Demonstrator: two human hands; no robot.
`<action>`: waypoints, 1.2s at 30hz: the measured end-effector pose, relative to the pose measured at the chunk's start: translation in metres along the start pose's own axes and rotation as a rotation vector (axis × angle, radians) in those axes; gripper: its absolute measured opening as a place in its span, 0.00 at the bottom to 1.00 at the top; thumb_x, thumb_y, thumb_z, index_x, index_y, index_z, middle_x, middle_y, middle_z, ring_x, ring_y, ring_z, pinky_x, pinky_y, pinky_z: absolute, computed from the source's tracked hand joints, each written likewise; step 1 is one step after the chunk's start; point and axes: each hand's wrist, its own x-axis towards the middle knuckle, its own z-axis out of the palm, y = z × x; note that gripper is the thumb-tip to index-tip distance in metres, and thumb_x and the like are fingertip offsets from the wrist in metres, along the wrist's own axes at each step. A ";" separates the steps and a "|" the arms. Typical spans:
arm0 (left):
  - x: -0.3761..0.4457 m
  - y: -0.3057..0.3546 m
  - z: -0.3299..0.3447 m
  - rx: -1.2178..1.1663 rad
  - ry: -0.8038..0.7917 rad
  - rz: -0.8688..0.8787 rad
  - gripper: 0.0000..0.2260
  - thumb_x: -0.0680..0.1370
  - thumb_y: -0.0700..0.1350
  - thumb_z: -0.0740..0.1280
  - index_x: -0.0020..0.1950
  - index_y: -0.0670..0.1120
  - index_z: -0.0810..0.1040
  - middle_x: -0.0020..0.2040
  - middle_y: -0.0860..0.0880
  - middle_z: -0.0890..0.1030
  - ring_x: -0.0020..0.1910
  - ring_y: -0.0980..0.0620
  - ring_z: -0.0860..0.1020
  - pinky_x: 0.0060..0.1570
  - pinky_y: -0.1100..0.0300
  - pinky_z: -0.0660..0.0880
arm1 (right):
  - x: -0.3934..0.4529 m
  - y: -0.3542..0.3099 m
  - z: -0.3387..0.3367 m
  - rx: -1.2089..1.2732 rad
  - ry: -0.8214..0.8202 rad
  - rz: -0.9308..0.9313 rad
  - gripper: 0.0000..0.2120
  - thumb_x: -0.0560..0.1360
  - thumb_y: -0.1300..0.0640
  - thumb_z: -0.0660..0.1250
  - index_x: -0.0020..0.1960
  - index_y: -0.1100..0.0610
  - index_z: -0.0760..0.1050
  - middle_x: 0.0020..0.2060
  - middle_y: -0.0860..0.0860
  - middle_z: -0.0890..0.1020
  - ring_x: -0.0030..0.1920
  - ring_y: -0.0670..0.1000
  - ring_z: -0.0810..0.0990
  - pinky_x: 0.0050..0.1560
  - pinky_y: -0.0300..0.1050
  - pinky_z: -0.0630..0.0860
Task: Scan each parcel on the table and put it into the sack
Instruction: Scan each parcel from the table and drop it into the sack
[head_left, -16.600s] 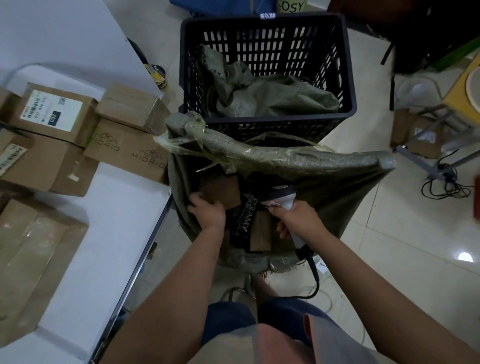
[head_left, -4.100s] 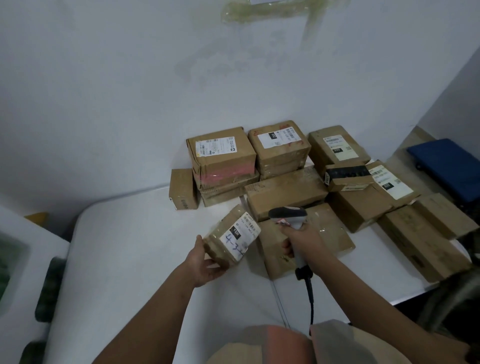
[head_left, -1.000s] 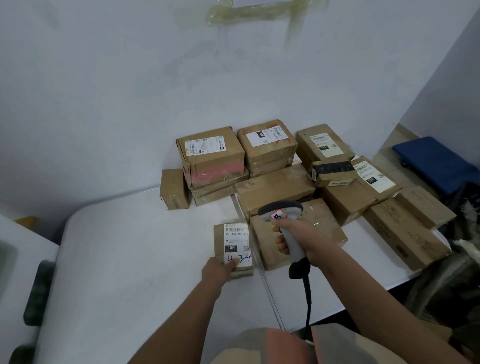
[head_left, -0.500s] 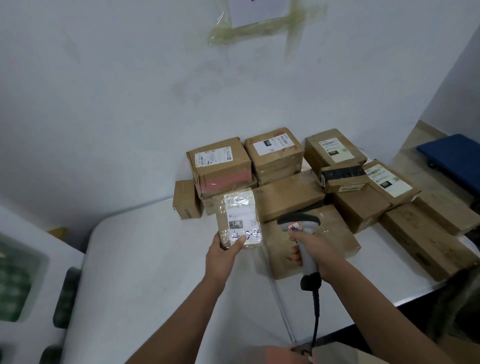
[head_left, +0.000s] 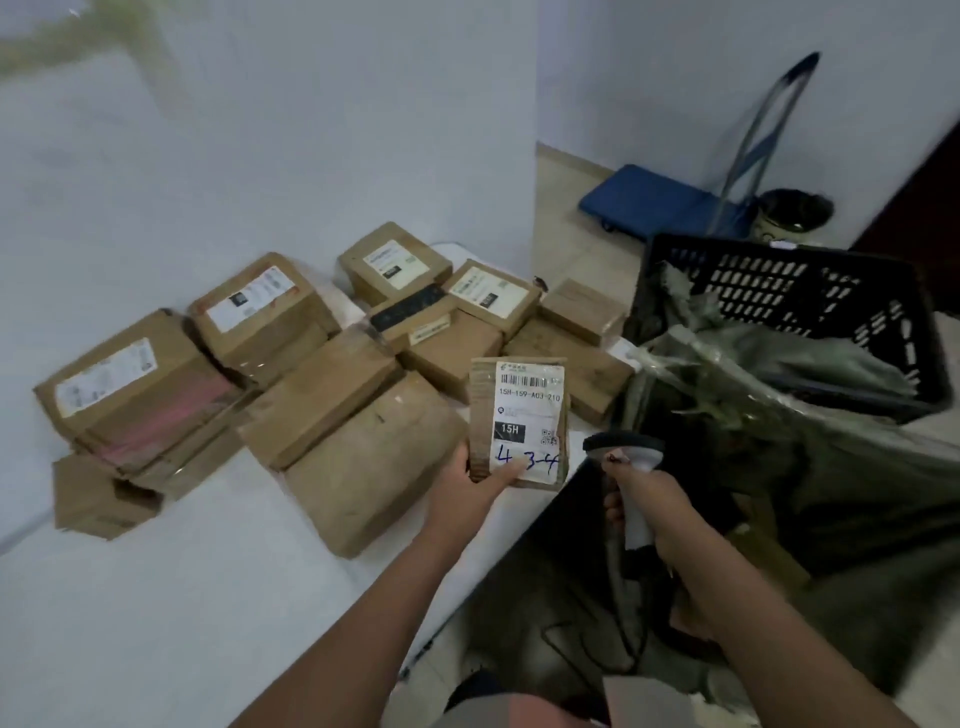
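Note:
My left hand (head_left: 470, 486) grips a small brown parcel (head_left: 517, 422) by its lower left corner, label facing me, marked "15H" and "4-3-4" in blue pen. It is lifted above the right edge of the white table (head_left: 171, 597). My right hand (head_left: 652, 501) holds a grey handheld scanner (head_left: 626, 452) just right of the parcel, its cable hanging down. The dark green sack (head_left: 779, 467) stands open right of the scanner. Several brown parcels (head_left: 332, 395) lie piled on the table against the wall.
A black plastic crate (head_left: 810, 296) with grey-green sacking in it stands behind the sack. A blue platform trolley (head_left: 670, 202) and a dark bin (head_left: 795, 213) sit on the tiled floor at the back right. The white wall runs behind the table.
My view has swung right, bringing the sack and crate into sight. My left hand has carried the labelled parcel right, from the table's middle to its right edge. The scanner moved right with it.

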 end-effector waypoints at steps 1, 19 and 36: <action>0.000 -0.001 0.024 0.023 -0.028 -0.004 0.20 0.72 0.53 0.77 0.62 0.54 0.78 0.53 0.59 0.85 0.53 0.59 0.82 0.58 0.57 0.77 | 0.006 0.005 -0.025 0.015 0.045 0.027 0.19 0.74 0.47 0.72 0.50 0.63 0.78 0.35 0.58 0.80 0.33 0.56 0.79 0.34 0.47 0.76; 0.008 -0.057 0.319 -0.001 -0.462 -0.702 0.18 0.77 0.45 0.72 0.63 0.37 0.77 0.59 0.41 0.82 0.56 0.43 0.82 0.50 0.55 0.82 | 0.051 0.083 -0.284 0.130 0.192 0.152 0.14 0.78 0.50 0.68 0.46 0.63 0.76 0.34 0.57 0.78 0.33 0.54 0.77 0.34 0.45 0.73; 0.027 -0.081 0.444 -0.099 -0.386 -0.777 0.09 0.82 0.42 0.64 0.62 0.43 0.75 0.60 0.43 0.79 0.57 0.49 0.78 0.56 0.60 0.75 | 0.062 0.118 -0.330 0.183 0.254 0.213 0.14 0.78 0.50 0.68 0.43 0.62 0.75 0.32 0.57 0.79 0.30 0.54 0.78 0.34 0.44 0.75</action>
